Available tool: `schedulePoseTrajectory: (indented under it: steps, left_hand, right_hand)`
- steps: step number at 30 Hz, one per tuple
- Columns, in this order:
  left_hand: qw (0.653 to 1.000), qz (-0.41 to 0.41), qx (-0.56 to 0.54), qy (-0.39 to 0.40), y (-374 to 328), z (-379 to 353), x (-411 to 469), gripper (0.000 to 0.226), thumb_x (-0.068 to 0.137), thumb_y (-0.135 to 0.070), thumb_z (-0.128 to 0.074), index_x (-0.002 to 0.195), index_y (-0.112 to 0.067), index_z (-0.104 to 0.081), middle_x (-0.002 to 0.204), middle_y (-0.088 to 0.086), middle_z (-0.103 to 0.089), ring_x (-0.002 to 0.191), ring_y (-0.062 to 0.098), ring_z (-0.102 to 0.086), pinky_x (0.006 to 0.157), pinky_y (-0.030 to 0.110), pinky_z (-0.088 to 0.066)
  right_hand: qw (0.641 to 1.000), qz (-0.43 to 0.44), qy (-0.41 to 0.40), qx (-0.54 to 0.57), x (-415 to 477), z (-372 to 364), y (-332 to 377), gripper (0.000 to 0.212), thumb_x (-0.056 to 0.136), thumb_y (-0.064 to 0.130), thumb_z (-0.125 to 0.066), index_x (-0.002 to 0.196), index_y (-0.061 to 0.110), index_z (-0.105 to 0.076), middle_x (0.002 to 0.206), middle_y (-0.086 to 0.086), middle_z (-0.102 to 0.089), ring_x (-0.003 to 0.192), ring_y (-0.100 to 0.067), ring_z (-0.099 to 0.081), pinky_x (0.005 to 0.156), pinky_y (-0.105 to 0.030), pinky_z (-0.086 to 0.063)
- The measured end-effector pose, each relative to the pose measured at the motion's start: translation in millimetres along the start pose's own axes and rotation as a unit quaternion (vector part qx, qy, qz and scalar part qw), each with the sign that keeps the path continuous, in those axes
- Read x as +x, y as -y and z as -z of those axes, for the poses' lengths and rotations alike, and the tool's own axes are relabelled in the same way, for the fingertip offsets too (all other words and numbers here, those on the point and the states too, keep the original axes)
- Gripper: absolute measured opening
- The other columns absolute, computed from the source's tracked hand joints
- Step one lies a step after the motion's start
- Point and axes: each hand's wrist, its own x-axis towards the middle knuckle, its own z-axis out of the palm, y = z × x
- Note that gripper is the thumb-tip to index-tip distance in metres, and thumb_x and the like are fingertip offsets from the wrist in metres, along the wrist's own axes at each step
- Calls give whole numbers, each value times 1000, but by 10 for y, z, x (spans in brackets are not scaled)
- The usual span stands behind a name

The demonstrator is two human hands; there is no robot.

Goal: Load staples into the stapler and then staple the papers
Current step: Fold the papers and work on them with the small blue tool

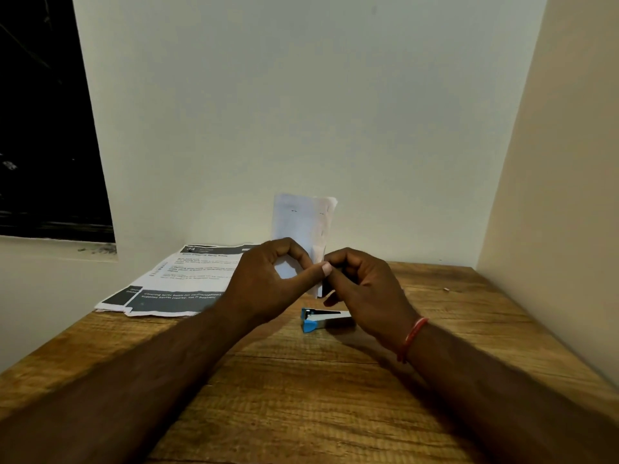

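Both my forearms come in over the near edge of the wooden table, and there's a red thread round my right wrist. Just past that, about the middle of the table, the little blue stapler lies on its own, its right end hidden behind my right hand.

Above it, my left hand has thumb and forefinger closed on the lower edge of a small folded slip of paper, the other fingers curled in. My right hand is curled too, its fingertips pinching the same slip right against my left thumb. There's something dark at those fingertips I honestly can't make out. The slip stands upright.

Further back, the printed papers lie flat at the far left corner, overhanging the left edge a bit, up by the wall.
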Motion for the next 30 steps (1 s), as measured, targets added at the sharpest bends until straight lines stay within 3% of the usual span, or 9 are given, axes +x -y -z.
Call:
schedulePoseTrajectory:
  steps: [3,7,10,23,26,30]
  left_hand:
    - [1000,2,-13,8,-1,-12,-9,22,94,-39,-92,85,-24,-78,87,-8,-81,89,10,-75,79,18,-52]
    - [1000,8,-27,10,-10,-12,-4,14,101,-27,-85,89,-23,-78,86,-10,-77,89,4,-70,79,13,-48]
    - [999,10,-31,17,-10,-18,-3,13,105,-19,-79,93,-20,-80,89,-6,-78,91,7,-71,82,18,-50]
    - [999,-11,-17,41,38,-55,2,14,106,-28,-79,97,-21,-85,92,-5,-83,94,6,-73,81,10,-47]
    - [998,3,-49,32,43,-50,6,18,106,-36,-77,97,-23,-86,96,-5,-84,96,7,-75,83,12,-49]
    - [999,19,-25,8,72,-9,10,3,101,-31,-86,104,-31,-84,112,-22,-83,116,-6,-72,97,-1,-41]
  right_hand:
    - [999,16,3,-37,-3,8,4,12,108,23,-72,109,19,-83,91,1,-82,80,-15,-78,67,-28,-65]
    - [999,31,5,-42,-6,14,6,15,107,31,-74,101,20,-82,88,0,-79,80,-16,-77,66,-30,-66]
    - [999,16,6,-33,-4,19,5,15,109,26,-72,99,17,-79,86,-1,-78,78,-16,-77,67,-33,-66]
    - [998,0,-21,-59,-17,20,48,19,110,20,-66,96,10,-73,78,0,-73,71,-7,-74,66,-35,-65]
    - [999,-23,-32,-18,-7,31,33,20,110,19,-66,97,6,-73,81,-5,-76,71,-9,-73,64,-34,-65]
    - [991,-80,-50,94,27,39,30,20,112,18,-63,106,5,-77,100,-23,-79,81,-23,-75,63,-33,-66]
